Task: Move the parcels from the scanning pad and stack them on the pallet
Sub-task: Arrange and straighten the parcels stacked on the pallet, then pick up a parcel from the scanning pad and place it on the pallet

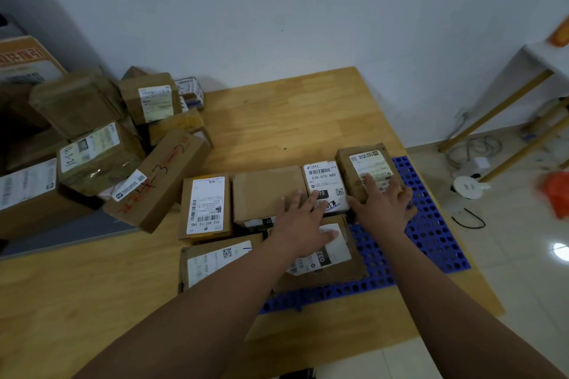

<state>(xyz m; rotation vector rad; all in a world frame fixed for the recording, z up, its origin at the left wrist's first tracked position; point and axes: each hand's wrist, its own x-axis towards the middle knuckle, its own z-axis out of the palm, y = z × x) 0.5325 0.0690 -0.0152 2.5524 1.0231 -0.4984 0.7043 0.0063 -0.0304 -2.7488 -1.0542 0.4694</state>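
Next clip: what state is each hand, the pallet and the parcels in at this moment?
Left hand: open, flat across plain box and 070-labelled parcel.
Right hand: open, resting on far-right parcel.
Blue pallet: lying on table, partly covered by parcels.
Red-marked long box: tilted, leaning against left pile.

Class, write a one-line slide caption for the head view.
Left hand and right hand rest on parcels packed on a blue pallet atop a wooden table.
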